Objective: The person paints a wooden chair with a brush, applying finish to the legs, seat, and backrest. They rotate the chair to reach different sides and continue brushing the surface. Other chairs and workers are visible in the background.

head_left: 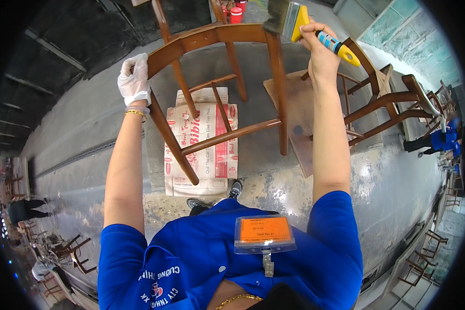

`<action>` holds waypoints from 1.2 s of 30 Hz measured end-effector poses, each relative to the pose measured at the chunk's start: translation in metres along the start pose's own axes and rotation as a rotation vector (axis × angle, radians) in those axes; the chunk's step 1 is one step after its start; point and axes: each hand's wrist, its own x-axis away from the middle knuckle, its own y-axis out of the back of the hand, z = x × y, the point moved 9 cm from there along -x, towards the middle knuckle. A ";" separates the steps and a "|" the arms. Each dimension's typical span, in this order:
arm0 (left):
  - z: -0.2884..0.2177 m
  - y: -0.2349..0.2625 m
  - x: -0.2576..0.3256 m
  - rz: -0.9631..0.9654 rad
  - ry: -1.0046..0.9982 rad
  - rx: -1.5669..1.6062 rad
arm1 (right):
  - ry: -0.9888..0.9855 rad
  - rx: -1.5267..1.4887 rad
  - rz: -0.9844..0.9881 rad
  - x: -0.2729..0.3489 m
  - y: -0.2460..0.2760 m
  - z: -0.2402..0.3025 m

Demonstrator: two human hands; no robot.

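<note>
A brown wooden chair frame stands in front of me, its curved rail at the top and its legs tilted downward. My left hand, in a thin whitish glove, is closed round the left end of that rail. Bare, my right hand grips a wide paintbrush with a yellow and blue handle. The brush's dark bristles point left and lie over the rail's right corner; whether they touch the wood I cannot tell.
Flattened cardboard lies on the floor beneath the frame. To the right, another brown chair stands by a wooden board. Red containers sit beyond the frame. At the far right a person in blue works among more chairs.
</note>
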 end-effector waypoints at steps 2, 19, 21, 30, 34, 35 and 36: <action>0.004 0.001 -0.001 -0.008 0.051 -0.040 | -0.222 -0.090 -0.207 0.020 0.005 -0.016; -0.003 -0.001 0.014 0.027 0.078 0.215 | 0.221 0.440 0.000 0.100 -0.220 -0.110; -0.006 -0.002 0.013 0.045 0.097 0.223 | 0.174 0.183 0.136 0.113 -0.245 -0.096; -0.025 0.015 0.010 0.113 0.440 0.054 | -0.498 -0.365 0.311 0.086 -0.238 -0.142; -0.026 -0.003 -0.001 0.235 0.354 -0.018 | -0.161 -0.029 0.236 0.049 -0.189 -0.133; -0.021 -0.005 -0.002 0.243 0.335 -0.066 | -0.212 -0.077 0.336 0.056 -0.180 -0.136; -0.017 -0.006 -0.005 0.238 0.303 -0.108 | -0.303 0.071 0.524 0.068 -0.171 -0.146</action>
